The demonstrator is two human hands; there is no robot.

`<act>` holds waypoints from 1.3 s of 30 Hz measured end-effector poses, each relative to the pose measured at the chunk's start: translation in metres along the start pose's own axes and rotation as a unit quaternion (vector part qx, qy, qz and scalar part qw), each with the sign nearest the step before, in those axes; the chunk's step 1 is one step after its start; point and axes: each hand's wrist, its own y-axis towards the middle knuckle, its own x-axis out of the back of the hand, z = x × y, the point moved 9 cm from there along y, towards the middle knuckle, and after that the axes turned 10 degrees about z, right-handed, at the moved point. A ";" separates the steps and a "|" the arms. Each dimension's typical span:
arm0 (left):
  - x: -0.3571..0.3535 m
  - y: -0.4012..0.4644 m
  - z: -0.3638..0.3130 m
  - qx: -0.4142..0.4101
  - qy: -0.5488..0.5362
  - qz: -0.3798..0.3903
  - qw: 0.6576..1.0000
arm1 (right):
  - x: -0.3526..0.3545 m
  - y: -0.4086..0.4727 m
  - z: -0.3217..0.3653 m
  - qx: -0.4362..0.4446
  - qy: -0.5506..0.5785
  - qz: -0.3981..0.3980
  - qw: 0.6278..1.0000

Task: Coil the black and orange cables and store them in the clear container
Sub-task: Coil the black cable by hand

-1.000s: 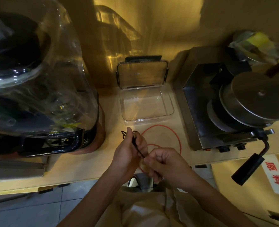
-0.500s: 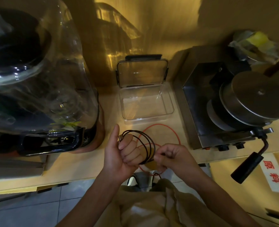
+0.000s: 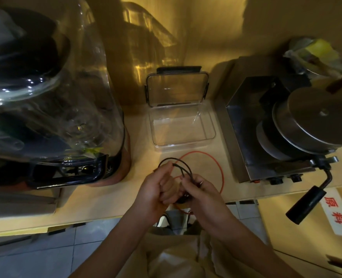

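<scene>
Both grips, left hand and right hand, pinch coiled black cable above counter.

Single head-worn wide-angle view, looking steeply down and forward from close above the desk; hands near centre, clear container at twelve o'clock.

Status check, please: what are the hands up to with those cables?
Both hands, left hand and right hand, grip the black cable. Orange cable lies on counter. Clear container open.
</scene>
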 end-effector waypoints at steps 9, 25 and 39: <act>0.015 -0.002 0.014 0.068 0.041 -0.060 0.995 | 0.008 0.006 -0.013 -0.037 0.076 -0.079 0.993; 0.026 0.011 -0.017 0.019 -0.065 -0.088 0.994 | -0.015 0.029 0.002 -0.042 0.058 0.034 0.997; 0.001 0.025 0.015 0.066 -0.200 0.048 0.976 | 0.032 0.031 -0.002 -0.092 0.287 -0.118 0.946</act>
